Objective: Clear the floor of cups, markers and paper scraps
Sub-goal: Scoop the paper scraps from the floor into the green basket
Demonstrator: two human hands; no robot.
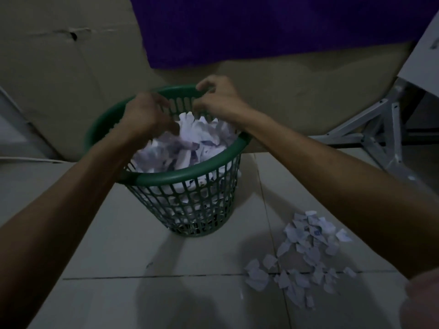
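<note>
A green lattice waste basket (190,173) stands on the tiled floor, heaped with torn white paper (190,141). Both my hands hover over its mouth. My left hand (145,113) is above the paper, fingers curled and blurred; whether it holds scraps is unclear. My right hand (219,98) is at the far rim, fingers bent and apart, nothing visible in it. A pile of several paper scraps (306,252) lies on the floor to the right of the basket. No cups or markers are in view.
A large cardboard sheet (71,79) leans behind the basket, with a purple cloth (261,27) over it. A white metal frame (380,129) stands at the right. A white cable (28,160) runs along the left floor edge.
</note>
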